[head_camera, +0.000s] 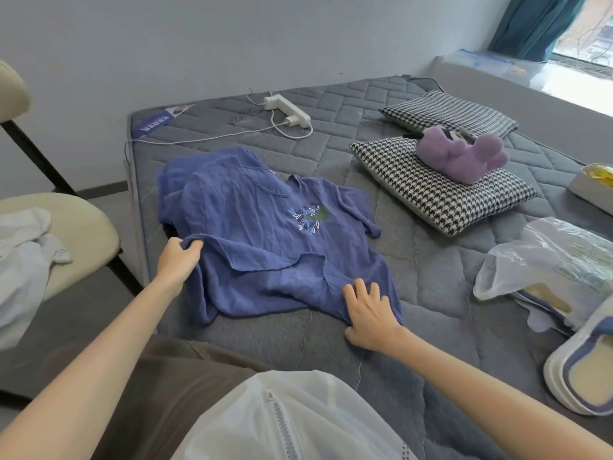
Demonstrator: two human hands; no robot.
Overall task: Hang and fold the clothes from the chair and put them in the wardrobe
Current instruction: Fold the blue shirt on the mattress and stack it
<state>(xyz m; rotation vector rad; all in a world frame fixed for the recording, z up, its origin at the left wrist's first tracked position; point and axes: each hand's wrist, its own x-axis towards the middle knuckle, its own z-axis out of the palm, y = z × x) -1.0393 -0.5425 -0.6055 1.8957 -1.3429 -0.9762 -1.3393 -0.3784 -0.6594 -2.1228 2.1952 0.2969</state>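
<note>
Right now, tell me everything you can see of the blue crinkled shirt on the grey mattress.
The blue crinkled short-sleeved shirt lies rumpled, front up, on the grey quilted mattress. Thin cloth, round neckline, leaf embroidery on the chest. The left hand grips a fold; the right hand rests on its near edge.

We see the shirt [258, 234] on the bed [431, 277]. The chair [83, 234] is at nine o'clock, pillows [431, 194] at two, power strip [287, 109] at twelve.
</note>
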